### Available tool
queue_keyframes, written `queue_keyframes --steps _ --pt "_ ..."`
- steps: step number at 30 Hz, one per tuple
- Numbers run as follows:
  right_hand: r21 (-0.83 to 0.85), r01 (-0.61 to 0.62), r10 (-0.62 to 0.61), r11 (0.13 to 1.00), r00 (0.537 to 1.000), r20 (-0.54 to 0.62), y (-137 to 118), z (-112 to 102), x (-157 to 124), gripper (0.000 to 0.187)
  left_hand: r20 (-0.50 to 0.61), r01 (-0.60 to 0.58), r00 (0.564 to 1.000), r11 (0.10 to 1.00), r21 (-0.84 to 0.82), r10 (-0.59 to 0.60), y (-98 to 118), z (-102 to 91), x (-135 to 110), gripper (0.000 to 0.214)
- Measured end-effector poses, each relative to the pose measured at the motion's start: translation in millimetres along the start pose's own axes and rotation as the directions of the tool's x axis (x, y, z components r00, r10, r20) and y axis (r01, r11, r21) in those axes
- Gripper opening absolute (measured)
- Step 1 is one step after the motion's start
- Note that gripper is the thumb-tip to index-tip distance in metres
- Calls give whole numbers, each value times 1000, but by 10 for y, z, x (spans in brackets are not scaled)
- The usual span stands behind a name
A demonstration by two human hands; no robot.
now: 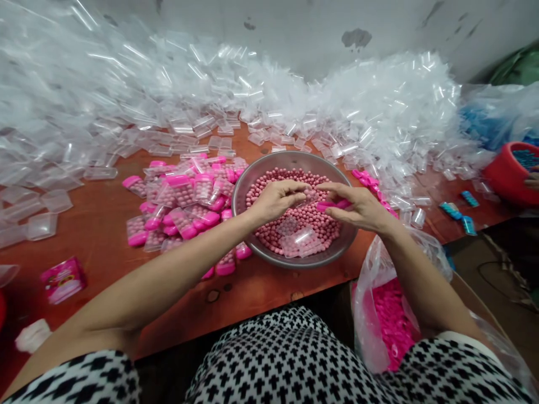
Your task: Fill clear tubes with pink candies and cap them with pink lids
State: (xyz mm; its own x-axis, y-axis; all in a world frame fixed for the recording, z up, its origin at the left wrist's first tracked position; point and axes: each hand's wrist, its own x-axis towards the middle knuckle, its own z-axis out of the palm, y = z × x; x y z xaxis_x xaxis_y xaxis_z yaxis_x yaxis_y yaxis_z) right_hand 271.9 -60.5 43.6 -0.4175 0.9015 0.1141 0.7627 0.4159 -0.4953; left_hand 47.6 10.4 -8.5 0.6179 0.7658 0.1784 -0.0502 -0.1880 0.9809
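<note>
A metal bowl (248,182) full of small pink candy balls (314,216) sits on the red-brown table. Both hands hover over it. My left hand (275,199) is closed around a small clear plastic case (309,196) that is partly hidden by the fingers. My right hand (357,206) pinches a pink cap (332,205) against the case's end. Two clear cases (297,238) lie on the candies in the bowl.
Filled pink-capped cases (185,202) are heaped left of the bowl. Empty clear cases (210,95) pile high along the back. A plastic bag of pink caps (389,320) stands at my right knee. A red tub (507,174) with another person's hand sits far right.
</note>
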Motion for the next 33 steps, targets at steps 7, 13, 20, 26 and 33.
queue_keyframes --steps 7,13,20,26,33 --pt "-113 -20 42 993 981 192 -53 47 86 44 -70 -57 995 975 213 74 14 -13 -54 22" --pt "281 -108 144 954 984 -108 62 92 -66 45 -71 -23 997 993 113 31 -18 19 -41 27" --pt "264 153 -28 952 906 -422 -21 333 165 33 4 -56 998 998 7 56 31 37 -79 38" --pt "90 168 -128 982 930 -346 -73 217 210 17 -24 -155 987 973 170 161 39 41 -102 26" --pt "141 202 -131 969 906 -402 -37 226 222 27 -55 -205 973 951 231 223 53 26 -100 20"
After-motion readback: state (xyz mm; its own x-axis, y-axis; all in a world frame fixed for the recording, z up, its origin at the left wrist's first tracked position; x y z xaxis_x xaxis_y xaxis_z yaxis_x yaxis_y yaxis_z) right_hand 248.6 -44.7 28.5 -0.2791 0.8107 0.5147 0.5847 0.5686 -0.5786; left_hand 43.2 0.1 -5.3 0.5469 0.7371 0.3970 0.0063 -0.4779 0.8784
